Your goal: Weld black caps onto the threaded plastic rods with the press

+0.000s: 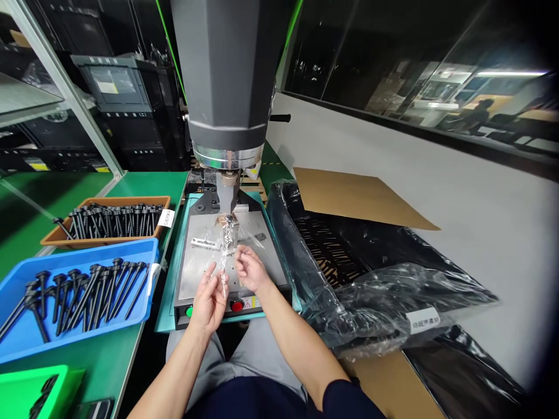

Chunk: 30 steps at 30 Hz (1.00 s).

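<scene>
My left hand [211, 298] is over the front of a flat metal machine bed [198, 276], its thumb and fingers closed on a crinkled strip of clear plastic film [226, 256]. The film runs up towards a small metal fixture [233, 233] under the machine's narrow grey tool head [227, 195]. Just right of the film is my right hand [250, 269], with curled fingers drawn together near the fixture. Whether those fingers pinch an edge of the film is too small to tell. Glare from the film partly hides the fixture.
Black ribbed plastic parts fill an orange tray [109, 240] and a blue tray [87, 337] on the left. A green bin [70, 384] stands nearer. A plastic-lined box [301, 262] of parts and a cardboard sheet [358, 198] are right. Green and red buttons [237, 306] line the bed's front.
</scene>
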Available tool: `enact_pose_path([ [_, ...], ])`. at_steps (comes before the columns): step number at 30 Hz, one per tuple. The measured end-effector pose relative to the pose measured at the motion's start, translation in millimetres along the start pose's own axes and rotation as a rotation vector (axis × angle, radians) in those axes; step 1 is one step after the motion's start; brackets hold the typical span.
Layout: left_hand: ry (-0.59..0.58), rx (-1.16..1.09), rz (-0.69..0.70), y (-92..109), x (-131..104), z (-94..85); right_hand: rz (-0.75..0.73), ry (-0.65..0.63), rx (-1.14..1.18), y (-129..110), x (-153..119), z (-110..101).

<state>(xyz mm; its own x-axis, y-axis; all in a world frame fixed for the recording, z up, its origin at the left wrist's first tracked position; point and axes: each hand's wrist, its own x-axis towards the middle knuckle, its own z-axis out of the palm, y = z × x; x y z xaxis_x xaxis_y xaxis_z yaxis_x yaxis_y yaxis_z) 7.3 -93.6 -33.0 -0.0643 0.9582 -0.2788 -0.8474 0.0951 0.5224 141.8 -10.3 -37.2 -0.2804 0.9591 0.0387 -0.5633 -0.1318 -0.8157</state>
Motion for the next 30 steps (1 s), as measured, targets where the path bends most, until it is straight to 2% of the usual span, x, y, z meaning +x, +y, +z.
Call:
enact_pose_path([
  [3, -0.001, 0.029, 0.003, 9.4, -2.8, 9.5, -0.209, 0.200, -0.245, 0.0, 28.0, 20.1],
  [7, -0.022, 0.060, 0.024, 21.0, -3.1, 21.2, -0.548, 0.392, -0.818, -14.7, 54.8, 31.0],
  [9, -0.034, 0.083, 0.037, 25.0, -2.2, 25.2, -0.596, 0.412, -1.026, -20.9, 65.9, 31.8],
  [11, -0.040, 0.106, 0.036, 27.7, -0.9, 27.6, -0.543, 0.395, -1.133, -24.8, 77.0, 31.7],
  [14, -0.041, 0.121, 0.032, 29.9, 1.1, 29.1, -0.464, 0.349, -1.125, -30.0, 90.8, 32.1],
  [18, -0.011, 0.115, 0.031, 32.3, 2.6, 30.8, -0.547, 0.298, -1.061, -40.5, 93.2, 35.8],
  [20, -0.006, 0.098, 0.042, 34.1, 3.3, 32.0, -0.567, 0.315, -1.041, -44.5, 86.9, 37.2],
  [24, -0.003, 0.070, 0.081, 38.5, 8.5, 32.6, -0.449, 0.364, -0.916, -38.9, 62.2, 31.2],
  [27, 0.005, 0.067, 0.111, 40.4, 16.4, 29.7, -0.299, 0.284, -0.743, -27.1, 31.4, 15.9],
  [30, 0.029, 0.083, 0.113, 38.7, 25.1, 23.2, -0.141, 0.208, -0.639, -24.4, -11.2, -7.9],
])
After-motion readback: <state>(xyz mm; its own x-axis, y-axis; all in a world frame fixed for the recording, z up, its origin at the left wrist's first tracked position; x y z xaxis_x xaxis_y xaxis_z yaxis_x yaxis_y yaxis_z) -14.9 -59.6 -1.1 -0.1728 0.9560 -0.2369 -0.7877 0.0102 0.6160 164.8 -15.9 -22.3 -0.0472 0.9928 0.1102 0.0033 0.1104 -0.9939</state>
